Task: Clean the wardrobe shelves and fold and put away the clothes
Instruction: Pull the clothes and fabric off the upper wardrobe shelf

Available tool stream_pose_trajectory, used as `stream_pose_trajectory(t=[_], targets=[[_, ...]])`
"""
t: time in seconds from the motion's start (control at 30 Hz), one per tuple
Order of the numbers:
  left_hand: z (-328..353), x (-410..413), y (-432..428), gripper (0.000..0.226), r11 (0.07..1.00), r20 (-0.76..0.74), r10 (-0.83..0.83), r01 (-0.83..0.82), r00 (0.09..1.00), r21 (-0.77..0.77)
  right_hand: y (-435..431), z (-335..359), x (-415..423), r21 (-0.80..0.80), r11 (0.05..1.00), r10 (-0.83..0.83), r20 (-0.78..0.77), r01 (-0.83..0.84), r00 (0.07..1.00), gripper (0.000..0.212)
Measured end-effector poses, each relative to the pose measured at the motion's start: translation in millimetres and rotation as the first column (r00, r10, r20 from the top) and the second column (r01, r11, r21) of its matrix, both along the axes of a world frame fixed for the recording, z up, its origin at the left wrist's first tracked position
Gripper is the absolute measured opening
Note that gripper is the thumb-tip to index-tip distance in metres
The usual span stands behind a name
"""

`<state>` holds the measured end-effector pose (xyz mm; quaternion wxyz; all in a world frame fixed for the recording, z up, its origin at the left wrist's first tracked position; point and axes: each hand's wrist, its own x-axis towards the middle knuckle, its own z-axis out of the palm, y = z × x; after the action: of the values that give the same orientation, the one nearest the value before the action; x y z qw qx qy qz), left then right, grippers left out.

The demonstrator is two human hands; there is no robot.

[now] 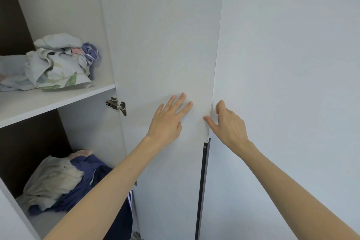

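Crumpled floral clothes (56,64) lie in a heap on the upper shelf (58,101) of the open wardrobe, towards its right side. Below, on the lower shelf (41,222), a beige cloth (52,179) lies tangled against a navy garment (91,173) with white stripes. Just right of the upper shelf's front edge, a metal hinge (116,105) joins the wardrobe wall to the door (159,45). The left hand (167,119) lies flat on the door, fingers straight and spread, holding nothing. The right hand (227,121) is at the door's right edge, thumb on its face and fingers curled; it seems to pinch that edge, though the fingertips are partly hidden. A dark handle strip (202,181) runs down below the right hand, beside a plain white panel (292,64).
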<state>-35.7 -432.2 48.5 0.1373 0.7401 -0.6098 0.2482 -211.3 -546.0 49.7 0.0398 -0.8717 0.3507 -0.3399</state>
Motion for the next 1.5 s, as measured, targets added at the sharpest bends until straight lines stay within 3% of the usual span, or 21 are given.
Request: stream_pose_trajectory(t=[0.1, 0.27, 0.33, 0.47, 0.6, 0.8, 0.93, 1.17, 1.27, 1.33, 1.4, 1.5], targets=[[4.7, 1.6, 10.3, 0.065, 0.999, -0.028, 0.014, -0.015, 1.000, -0.047, 11.1, 2.0, -6.3, -0.072, 0.993, 0.097, 0.027, -0.095, 0.995, 0.020], [23.1, 24.6, 63.8, 0.054, 0.951, -0.003, 0.117, -0.113, 0.993, -0.286, 35.8, 24.1, 1.4, -0.085, 0.906, 0.413, -0.023, -0.414, 0.910, 0.015], [35.4, 36.7, 94.4, 0.052, 0.932, -0.074, 0.231, -0.242, 0.970, -0.268, 43.9, 34.8, 18.8, -0.073, 0.858, 0.509, -0.016, -0.508, 0.861, 0.014], [51.6, 71.6, 152.5, 0.043, 0.861, -0.040, 0.401, -0.391, 0.915, -0.325, 58.7, 54.3, 74.5, -0.070, 0.782, 0.621, 0.008, -0.619, 0.784, 0.014], [55.2, 120.1, 188.1, 0.038, 0.810, -0.032, 0.532, -0.520, 0.846, -0.272, 77.8, 73.3, 144.4, -0.048, 0.719, 0.695, 0.066, -0.694, 0.716, 0.014], [65.3, 197.0, 193.5, 0.040, 0.761, -0.007, 0.622, -0.606, 0.783, -0.232, 98.1, 105.4, 258.9, -0.104, 0.664, 0.747, 0.052, -0.741, 0.663, 0.019], [74.8, 237.7, 171.3, 0.040, 0.736, -0.039, 0.635, -0.620, 0.772, -0.273, 105.2, 127.7, 332.9, -0.182, 0.686, 0.715, -0.014, -0.705, 0.699, 0.029], [72.1, 264.5, 157.8, 0.047, 0.641, -0.161, 0.650, -0.649, 0.743, -0.410, 105.0, 156.6, 429.9, -0.145, 0.725, 0.626, -0.268, -0.673, 0.732, 0.064], [73.7, 263.8, 158.3, 0.048, 0.670, -0.209, 0.584, -0.611, 0.785, -0.422, 100.8, 154.4, 460.6, -0.206, 0.737, 0.543, -0.387, -0.644, 0.745, 0.033], [76.3, 263.6, 159.3, 0.051, 0.670, -0.228, 0.564, -0.602, 0.793, -0.435, 98.2, 159.0, 471.9, -0.279, 0.726, 0.555, -0.301, -0.628, 0.775, 0.020], [78.7, 263.1, 162.1, 0.056, 0.647, -0.271, 0.561, -0.619, 0.782, -0.445, 94.2, 174.8, 477.4, -0.317, 0.716, 0.626, -0.101, -0.622, 0.773, 0.019], [87.5, 259.6, 161.8, 0.070, 0.631, -0.315, 0.541, -0.624, 0.780, -0.461, 88.0, 210.2, 480.6, -0.308, 0.711, 0.701, 0.237, -0.633, 0.672, 0.019]])
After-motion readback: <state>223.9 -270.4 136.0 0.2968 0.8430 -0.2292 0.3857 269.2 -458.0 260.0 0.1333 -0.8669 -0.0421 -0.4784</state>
